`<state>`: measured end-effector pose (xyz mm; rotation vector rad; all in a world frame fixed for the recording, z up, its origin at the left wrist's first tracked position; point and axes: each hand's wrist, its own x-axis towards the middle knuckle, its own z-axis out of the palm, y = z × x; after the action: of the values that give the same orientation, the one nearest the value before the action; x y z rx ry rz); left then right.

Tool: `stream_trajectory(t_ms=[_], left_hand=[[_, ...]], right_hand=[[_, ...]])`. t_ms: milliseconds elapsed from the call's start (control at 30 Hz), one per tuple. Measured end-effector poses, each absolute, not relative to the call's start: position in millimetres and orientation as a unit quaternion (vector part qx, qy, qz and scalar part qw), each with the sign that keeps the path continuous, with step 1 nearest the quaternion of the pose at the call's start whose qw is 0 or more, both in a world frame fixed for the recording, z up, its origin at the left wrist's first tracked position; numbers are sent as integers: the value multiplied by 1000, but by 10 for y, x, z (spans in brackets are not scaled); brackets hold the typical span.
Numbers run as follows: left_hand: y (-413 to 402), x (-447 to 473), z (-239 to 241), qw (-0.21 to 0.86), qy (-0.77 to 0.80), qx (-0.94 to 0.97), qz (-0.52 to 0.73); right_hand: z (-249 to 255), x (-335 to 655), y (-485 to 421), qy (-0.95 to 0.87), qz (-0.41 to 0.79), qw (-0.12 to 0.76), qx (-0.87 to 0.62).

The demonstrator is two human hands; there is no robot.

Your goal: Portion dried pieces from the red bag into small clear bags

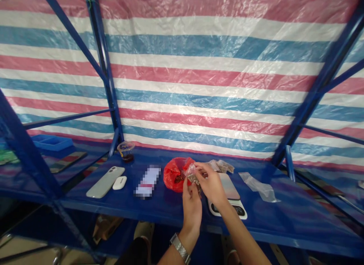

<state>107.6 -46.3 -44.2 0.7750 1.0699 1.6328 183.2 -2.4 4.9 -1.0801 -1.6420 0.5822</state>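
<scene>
Both of my hands meet over the middle of the blue shelf, around a small clear plastic bag (191, 171) with brownish bits inside. My left hand (192, 204) grips it from below, with a metal-band watch on that wrist. From the right, my right hand (209, 181) pinches the bag's upper part. Just left of the hands sits an open red plastic bag (172, 175) holding dark brown pieces. Beneath my right forearm is a white kitchen scale (241, 209) with a dark display, partly hidden by the arm. Small filled clear bags (224, 166) lie behind the scale.
Flat clear bags (260, 187) lie right of the scale. To the left are a phone with a blurred screen (148, 181), a white earphone case (120, 182), a pale phone (105, 182) and a cup of dark liquid (126, 152). Blue metal posts (105, 67) stand at both sides.
</scene>
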Motion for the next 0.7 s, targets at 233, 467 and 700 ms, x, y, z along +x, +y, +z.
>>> stream_trajectory(t_ms=[233, 467, 700], left_hand=[[-324, 976, -461, 544, 469, 211, 663], [-371, 885, -335, 581, 478, 170, 637], [-399, 914, -347, 586, 484, 175, 627]], right_hand=[[-58, 1543, 194, -743, 185, 431, -478], [-128, 1457, 266, -751, 174, 419, -480], [-153, 1552, 191, -727, 206, 434, -490]])
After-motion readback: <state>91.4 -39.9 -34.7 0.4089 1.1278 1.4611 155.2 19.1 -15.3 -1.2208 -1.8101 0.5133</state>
